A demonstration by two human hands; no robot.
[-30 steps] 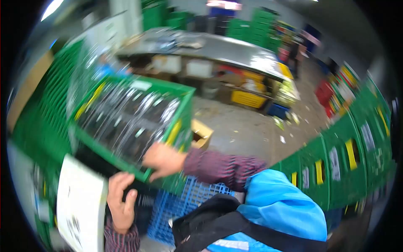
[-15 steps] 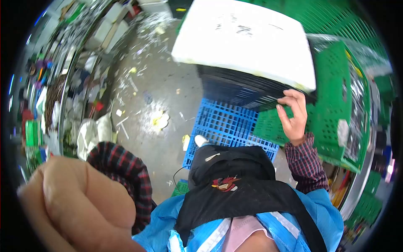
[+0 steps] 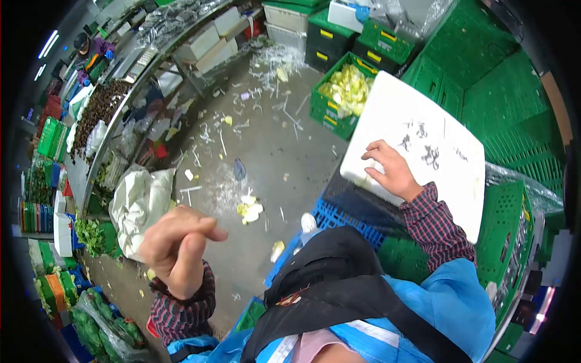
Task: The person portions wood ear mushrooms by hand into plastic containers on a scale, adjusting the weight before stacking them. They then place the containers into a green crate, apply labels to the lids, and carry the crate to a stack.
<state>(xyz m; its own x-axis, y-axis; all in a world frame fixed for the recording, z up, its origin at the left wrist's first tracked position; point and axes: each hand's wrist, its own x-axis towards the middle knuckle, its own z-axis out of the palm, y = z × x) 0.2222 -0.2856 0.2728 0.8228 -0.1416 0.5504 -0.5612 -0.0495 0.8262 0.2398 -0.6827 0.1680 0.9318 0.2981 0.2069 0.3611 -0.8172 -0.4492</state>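
Note:
My left hand (image 3: 178,248) is raised at the left above the floor, its fingers curled together; whether anything small lies inside is hidden. My right hand (image 3: 393,172) has its fingers apart and holds nothing. It is over the near left part of a white board or lid (image 3: 445,136) with dark handwriting; contact with the surface cannot be made out. Under the white piece is a dark crate (image 3: 357,196), above a blue slatted pallet (image 3: 339,219). A plaid sleeve shows at each wrist.
A green crate of yellow leaves (image 3: 348,91) stands beyond the white board. Green crates (image 3: 505,224) line the right. A white sack (image 3: 142,202) lies at the left beside a long metal table. Leaf scraps and strips litter the floor (image 3: 266,151). A person (image 3: 91,54) is at the far left.
My view has swung, bringing the leaf crate into sight. My left hand has moved away from the camera. My right hand now overlaps the white board instead of being at its near edge.

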